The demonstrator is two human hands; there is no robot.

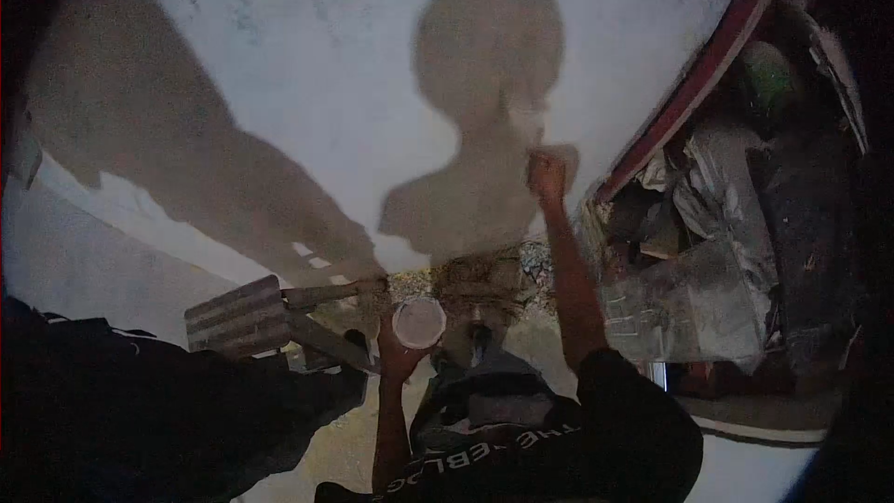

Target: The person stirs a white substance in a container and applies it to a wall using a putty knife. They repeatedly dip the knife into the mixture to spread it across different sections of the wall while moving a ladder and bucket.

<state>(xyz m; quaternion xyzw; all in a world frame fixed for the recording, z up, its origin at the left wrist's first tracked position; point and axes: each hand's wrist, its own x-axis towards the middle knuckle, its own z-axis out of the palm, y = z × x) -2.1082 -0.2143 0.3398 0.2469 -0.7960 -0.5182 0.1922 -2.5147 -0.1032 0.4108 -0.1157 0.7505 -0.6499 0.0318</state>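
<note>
My left hand (399, 356) is wrapped round the side of a small round tub (419, 322), held low in front of my body. Seen from above, the tub's top is a pale pinkish-white disc. My right arm reaches up to a white wall (326, 84), and my right hand (548, 173) is closed in a fist close to its surface. A pale, blurred shape (526, 119) shows just above that fist; dim light and shadow hide what kind of thing it is.
A dark red band (694, 84) edges the wall at right. Beyond it lie crumpled sheets (726, 186) and mixed clutter. At lower left are a ridged slab (237, 317) and dark cloth (168, 401). Rubble (535, 265) lies along the wall's foot. Shadows cover much of the wall.
</note>
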